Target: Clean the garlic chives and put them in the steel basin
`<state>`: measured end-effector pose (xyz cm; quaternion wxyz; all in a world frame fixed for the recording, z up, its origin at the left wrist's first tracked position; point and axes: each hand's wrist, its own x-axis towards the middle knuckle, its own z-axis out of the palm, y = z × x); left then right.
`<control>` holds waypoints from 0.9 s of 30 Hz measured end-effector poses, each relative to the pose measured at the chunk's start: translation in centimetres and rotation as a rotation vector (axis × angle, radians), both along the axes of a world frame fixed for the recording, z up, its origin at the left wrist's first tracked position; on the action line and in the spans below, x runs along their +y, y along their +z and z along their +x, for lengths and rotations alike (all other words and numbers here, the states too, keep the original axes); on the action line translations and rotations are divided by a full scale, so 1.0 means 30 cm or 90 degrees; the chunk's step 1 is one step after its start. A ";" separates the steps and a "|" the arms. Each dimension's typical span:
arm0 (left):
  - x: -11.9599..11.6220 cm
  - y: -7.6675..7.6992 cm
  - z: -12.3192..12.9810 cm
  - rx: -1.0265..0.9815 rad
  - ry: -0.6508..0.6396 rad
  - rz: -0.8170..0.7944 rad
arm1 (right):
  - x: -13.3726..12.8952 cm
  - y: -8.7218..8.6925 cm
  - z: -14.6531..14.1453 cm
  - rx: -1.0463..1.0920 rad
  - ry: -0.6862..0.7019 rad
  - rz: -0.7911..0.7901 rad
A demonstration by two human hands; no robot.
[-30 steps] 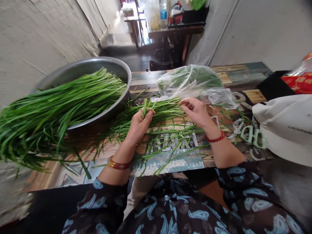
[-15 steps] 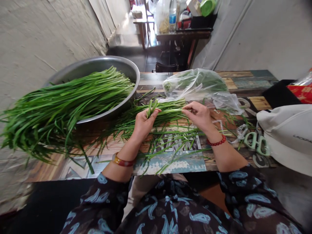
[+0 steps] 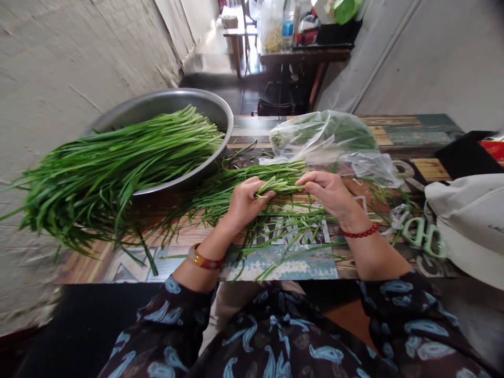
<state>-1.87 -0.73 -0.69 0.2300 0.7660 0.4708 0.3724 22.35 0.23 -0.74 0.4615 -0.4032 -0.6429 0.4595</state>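
Left hand [image 3: 249,203] closed around a small bunch of green stalks [image 3: 276,184], pale cut ends sticking out toward the right hand [image 3: 323,191]. Right hand pinching the tip of one stalk from that bunch between thumb and forefinger. Both hands over the middle of the surface [image 3: 433,126], a patterned wood-look top.

Pile of greens [image 3: 214,191] lies on the surface just behind and left of the left hand, pale ends pointing right. Loose stalks [image 3: 287,212] scattered below and between the forearms.

Big metal bowl [image 3: 212,113] at left, heaped with long greens [image 3: 129,152]; leaves hang over its near left side, pale ends rest inside at the right. Clear plastic bag [image 3: 326,137] with more greens in it, behind the hands. Far right: scissors [image 3: 423,236] with light green handles, right beside a white cap [image 3: 468,212]. Bangle [image 3: 205,261] on left wrist, red bead bracelet [image 3: 358,231] on right. Water bottle [image 3: 287,29] on a table [image 3: 311,55] in the background.
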 end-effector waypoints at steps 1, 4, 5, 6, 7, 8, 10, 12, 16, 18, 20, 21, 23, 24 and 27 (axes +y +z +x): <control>0.002 -0.003 -0.004 0.008 -0.004 0.000 | 0.002 -0.003 0.002 0.014 -0.004 -0.008; 0.007 -0.009 -0.013 0.032 -0.029 -0.002 | 0.013 -0.013 0.004 0.032 -0.019 -0.007; 0.007 -0.009 -0.014 0.040 -0.040 -0.001 | 0.017 -0.015 0.002 0.020 -0.011 0.008; 0.006 -0.008 -0.015 0.048 -0.051 -0.001 | 0.019 -0.017 0.000 0.001 0.007 0.031; 0.005 -0.005 -0.016 0.055 -0.061 -0.002 | 0.019 -0.017 -0.004 -0.020 0.030 0.055; 0.004 -0.001 -0.015 0.060 -0.070 -0.006 | 0.018 -0.015 -0.009 -0.040 0.055 0.078; 0.001 0.009 -0.014 0.068 -0.086 -0.030 | 0.013 -0.011 -0.019 -0.068 0.095 0.111; -0.001 0.018 -0.012 0.075 -0.105 -0.066 | 0.009 -0.006 -0.027 -0.076 0.105 0.139; 0.002 0.023 -0.013 0.058 -0.118 -0.083 | 0.010 -0.003 -0.031 -0.101 0.080 0.194; 0.005 0.020 -0.015 0.041 -0.112 -0.083 | 0.012 -0.005 -0.029 -0.131 0.057 0.206; 0.007 0.016 -0.018 0.033 -0.108 -0.089 | 0.010 -0.006 -0.027 -0.173 0.041 0.185; 0.008 0.015 -0.019 0.030 -0.105 -0.093 | 0.008 -0.005 -0.026 -0.189 0.043 0.158; 0.009 0.013 -0.019 0.023 -0.102 -0.099 | 0.003 -0.003 -0.027 -0.201 0.071 0.093; 0.009 0.012 -0.019 0.018 -0.102 -0.102 | 0.001 -0.001 -0.028 -0.198 0.083 0.073; 0.008 0.012 -0.017 0.011 -0.108 -0.113 | -0.002 0.004 -0.029 -0.204 0.077 0.103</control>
